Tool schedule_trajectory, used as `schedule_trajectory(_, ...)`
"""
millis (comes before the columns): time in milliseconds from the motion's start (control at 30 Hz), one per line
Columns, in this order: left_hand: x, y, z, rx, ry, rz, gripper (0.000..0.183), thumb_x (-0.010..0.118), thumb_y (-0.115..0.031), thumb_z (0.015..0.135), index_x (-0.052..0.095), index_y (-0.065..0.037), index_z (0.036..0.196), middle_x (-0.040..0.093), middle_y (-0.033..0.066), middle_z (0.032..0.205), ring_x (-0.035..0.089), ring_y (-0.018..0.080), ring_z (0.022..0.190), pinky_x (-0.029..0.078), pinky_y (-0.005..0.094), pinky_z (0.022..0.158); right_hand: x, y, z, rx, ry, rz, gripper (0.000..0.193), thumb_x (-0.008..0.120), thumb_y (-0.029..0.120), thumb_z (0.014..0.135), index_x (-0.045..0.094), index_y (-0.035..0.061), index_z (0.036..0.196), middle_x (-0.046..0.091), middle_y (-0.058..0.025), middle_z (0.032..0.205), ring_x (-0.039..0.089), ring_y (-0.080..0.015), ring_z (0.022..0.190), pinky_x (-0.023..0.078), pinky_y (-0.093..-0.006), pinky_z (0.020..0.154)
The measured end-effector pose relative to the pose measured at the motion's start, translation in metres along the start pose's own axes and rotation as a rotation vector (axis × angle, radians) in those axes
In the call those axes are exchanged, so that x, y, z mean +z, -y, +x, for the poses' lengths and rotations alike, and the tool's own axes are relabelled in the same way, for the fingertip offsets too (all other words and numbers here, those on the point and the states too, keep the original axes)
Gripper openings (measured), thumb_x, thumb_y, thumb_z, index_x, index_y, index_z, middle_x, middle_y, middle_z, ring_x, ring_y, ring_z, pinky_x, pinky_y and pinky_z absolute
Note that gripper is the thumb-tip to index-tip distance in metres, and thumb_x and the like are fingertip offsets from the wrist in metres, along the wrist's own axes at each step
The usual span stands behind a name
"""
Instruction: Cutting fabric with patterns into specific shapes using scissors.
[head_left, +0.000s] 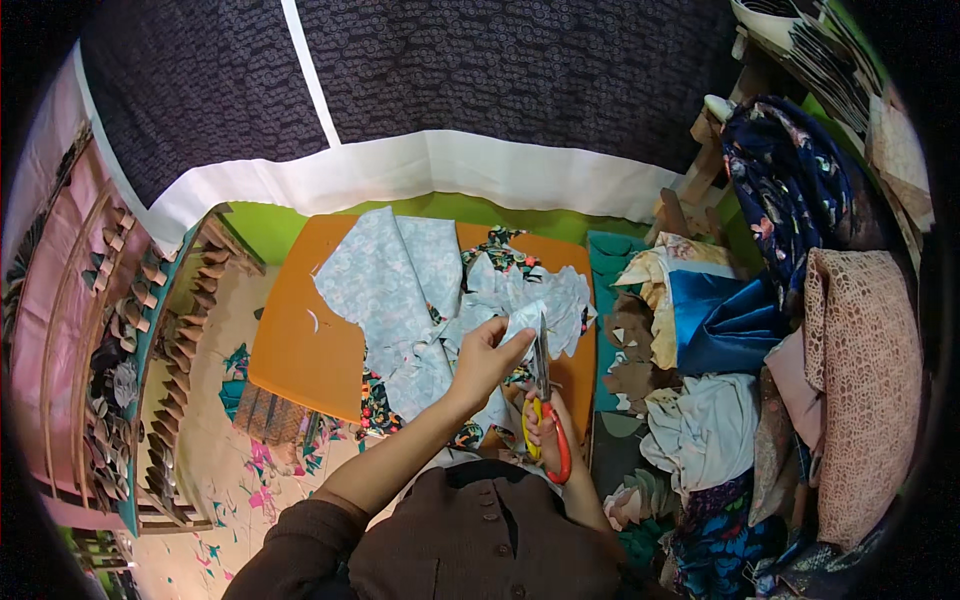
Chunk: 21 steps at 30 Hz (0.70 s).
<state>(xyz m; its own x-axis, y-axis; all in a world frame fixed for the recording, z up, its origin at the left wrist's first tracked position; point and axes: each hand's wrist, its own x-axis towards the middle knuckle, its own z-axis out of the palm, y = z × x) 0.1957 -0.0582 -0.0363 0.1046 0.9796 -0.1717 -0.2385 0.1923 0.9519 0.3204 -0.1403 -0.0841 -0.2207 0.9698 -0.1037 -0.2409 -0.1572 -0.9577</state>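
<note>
My left hand (pixel 485 362) pinches a small pale, faintly patterned piece of fabric (pixel 524 318) between thumb and fingers. Close beside that piece stand the upright blades of a pair of scissors (pixel 541 365), which has one yellow and one red handle. My right hand (pixel 546 428) is wrapped round these handles; whether the blades are parted is hard to see. Beneath both hands, a large pale blue-grey cloth (pixel 385 275) lies rumpled over the orange table (pixel 290 325). Dark floral fabric (pixel 378 405) shows from under its edges, and more cut pieces (pixel 540 290) are heaped at the right.
At the left stands a wooden rack (pixel 165 400) with several shoe-like pointed forms. Coloured scraps (pixel 262 460) litter the floor. Folded fabrics, including a shiny blue cloth (pixel 725 318) and a white one (pixel 700 430), are piled on the right. A dark patterned curtain (pixel 480 80) hangs behind the table.
</note>
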Motion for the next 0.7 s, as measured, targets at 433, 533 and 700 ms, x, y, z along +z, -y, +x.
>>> schedule_trajectory(433, 0.008, 0.023, -0.004, 0.033, 0.025, 0.123, 0.013, 0.057, -0.013, 0.08, 0.054, -0.001, 0.075, 0.051, -0.0025, 0.063, 0.044, 0.0027, 0.054, 0.034, 0.0179, 0.047, -0.003, -0.005, -0.013, -0.005, -0.041, 0.008, 0.061, 0.045, 0.061, 0.075, 0.037, 0.0079, 0.105, 0.033, 0.0036, 0.071, 0.032, -0.0041, 0.058, 0.027, -0.018, 0.05)
schedule_trajectory(533, 0.007, 0.029, -0.005, 0.016, 0.024, 0.072, 0.013, 0.057, -0.014, 0.08, 0.055, -0.001, 0.079, 0.052, -0.0018, 0.065, 0.045, 0.003, 0.054, 0.036, 0.0178, 0.047, 0.0, -0.004, -0.014, -0.006, -0.051, 0.046, 0.06, 0.045, 0.06, 0.076, 0.038, 0.0082, 0.104, 0.034, 0.0037, 0.07, 0.032, -0.0036, 0.057, 0.026, -0.0174, 0.049)
schedule_trajectory(700, 0.005, 0.029, -0.008, 0.006, -0.021, 0.096, 0.014, 0.055, -0.014, 0.081, 0.056, 0.0, 0.083, 0.053, -0.0013, 0.066, 0.047, 0.0039, 0.054, 0.04, 0.0187, 0.049, 0.002, -0.003, -0.018, 0.117, -0.089, 0.053, 0.056, 0.045, 0.058, 0.077, 0.04, 0.0082, 0.102, 0.036, 0.0048, 0.071, 0.033, -0.0023, 0.055, 0.026, -0.0158, 0.047)
